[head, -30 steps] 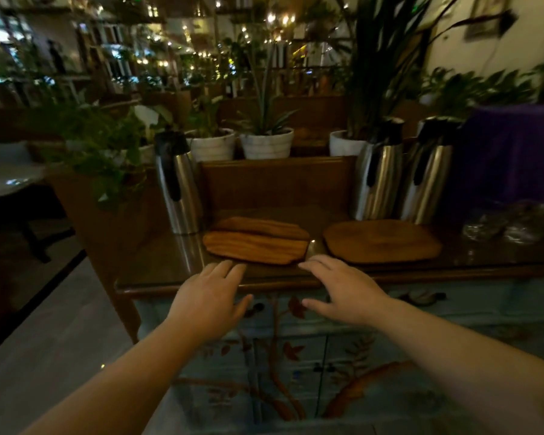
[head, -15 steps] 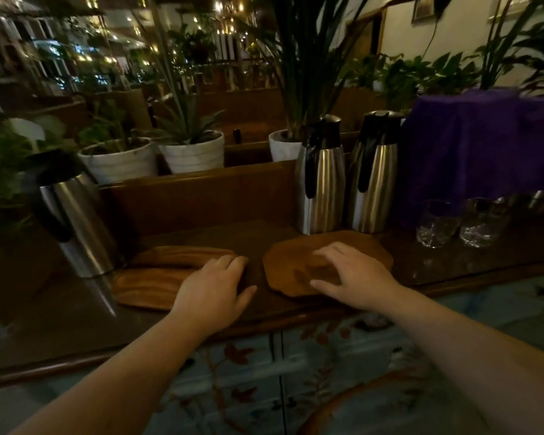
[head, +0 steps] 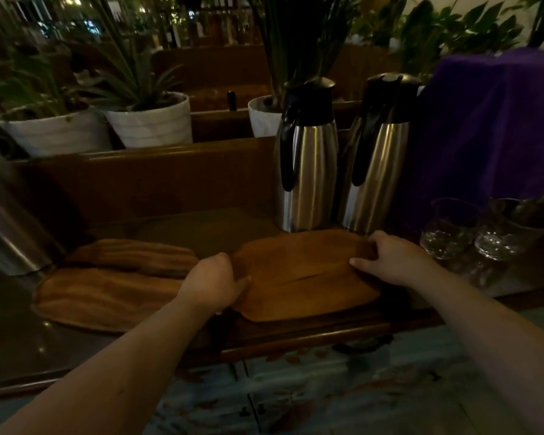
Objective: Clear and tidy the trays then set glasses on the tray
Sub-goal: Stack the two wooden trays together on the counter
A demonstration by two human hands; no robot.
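Observation:
A wide wooden tray (head: 302, 277) lies on the dark counter in front of two steel jugs. My left hand (head: 211, 284) grips its left edge and my right hand (head: 393, 259) grips its far right edge. To the left lie two more wooden trays, a near one (head: 104, 296) and a far one (head: 132, 255), slightly overlapping. Two clear glasses (head: 446, 233) (head: 503, 237) stand at the right, just beyond my right hand.
Two steel thermos jugs (head: 308, 158) (head: 377, 158) stand right behind the held tray. Another steel jug (head: 10, 233) is at the far left. A purple cloth (head: 490, 127) covers something at the back right. White plant pots (head: 148, 120) sit on the ledge behind.
Both hands moved forward from the counter edge onto the right-hand tray and closed on its two sides. The view has come closer and shifted right.

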